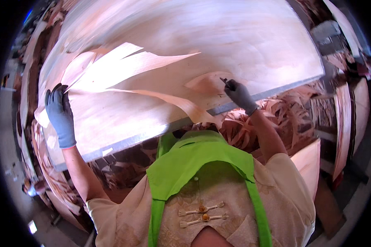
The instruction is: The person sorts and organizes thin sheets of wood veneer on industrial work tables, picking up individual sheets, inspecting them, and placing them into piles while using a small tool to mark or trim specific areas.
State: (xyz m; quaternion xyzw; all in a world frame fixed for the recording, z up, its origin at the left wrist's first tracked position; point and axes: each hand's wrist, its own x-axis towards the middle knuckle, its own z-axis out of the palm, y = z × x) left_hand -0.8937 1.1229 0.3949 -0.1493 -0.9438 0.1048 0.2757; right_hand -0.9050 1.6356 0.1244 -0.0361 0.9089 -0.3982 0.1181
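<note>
A large pale wood sheet (276,53) lies over the work table. On its left part, a torn, jagged piece of thin wood veneer (115,68) curls up, and a narrow strip (169,101) of it trails over the near edge. My left hand (61,115), in a grey glove, grips the veneer's left end between thumb and fingers. My right hand (239,94), also gloved, is closed around a small dark tool (224,81); its exact kind is too small to make out. Beside that tool, an oval peach-coloured patch (206,83) shows on the sheet.
Heaps of curled veneer scraps (276,119) lie below the table's grey near edge (152,133). Long veneer strips stand at the right (342,127) and along the left (29,136). A green apron (202,156) covers my chest close to the table.
</note>
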